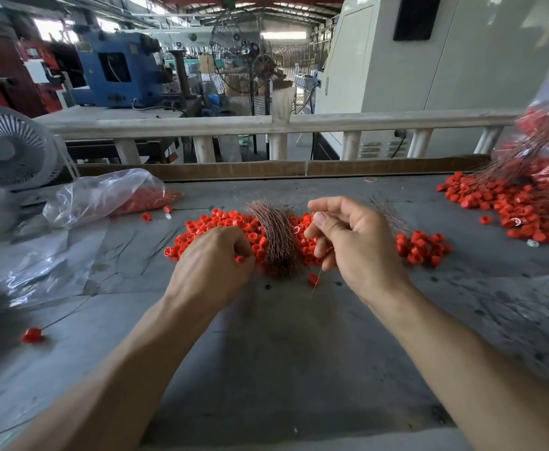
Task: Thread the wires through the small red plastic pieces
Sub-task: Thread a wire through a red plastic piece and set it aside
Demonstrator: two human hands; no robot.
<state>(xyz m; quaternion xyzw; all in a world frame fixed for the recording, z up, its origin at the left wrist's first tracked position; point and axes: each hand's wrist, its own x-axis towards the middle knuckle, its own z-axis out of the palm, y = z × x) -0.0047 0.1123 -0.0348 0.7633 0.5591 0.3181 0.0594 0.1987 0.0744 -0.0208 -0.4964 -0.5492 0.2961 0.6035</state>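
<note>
Head view: right hand (356,245) pinches one wire (318,277); left hand (214,265) grips a red piece (240,259). Steady the piece, feed straight.

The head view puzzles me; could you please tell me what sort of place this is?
Most likely a factory floor: a blue machine and a pedestal fan stand behind a workbench strewn with red plastic pieces.

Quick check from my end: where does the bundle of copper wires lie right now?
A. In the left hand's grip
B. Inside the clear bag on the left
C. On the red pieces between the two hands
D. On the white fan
C: the copper wire bundle lies on the pile of red pieces, between the left hand and the right hand.
</note>
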